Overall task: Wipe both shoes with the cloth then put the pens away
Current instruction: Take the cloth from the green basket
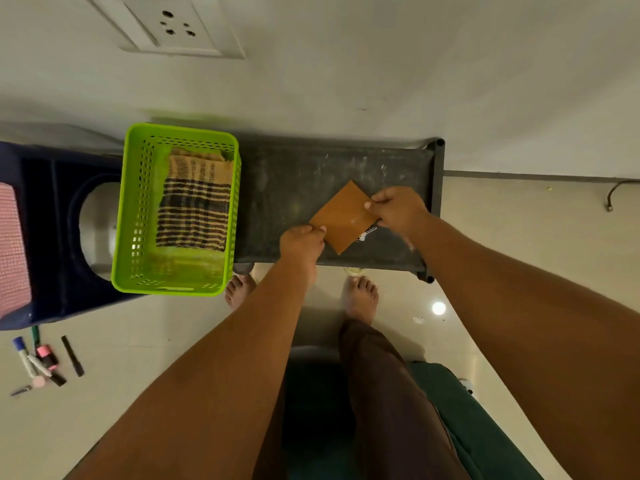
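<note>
A flat orange-brown square cloth [341, 216] lies on the dark dusty rack top [284, 188]. My left hand [300, 244] pinches its near-left corner. At its right edge my right hand [398, 208] pinches it too. A small metal object [366, 233] pokes out under the cloth's right corner. Several pens and markers [43, 358] lie scattered on the floor at the far left. No shoes are in view.
A green perforated basket [138, 216] with a striped folded cloth [194, 209] inside sits at the rack's left end. A dark blue stool [52, 216] stands further left. My bare feet [360, 296] stand on the tiled floor by the rack. A wall socket [176, 26] is above.
</note>
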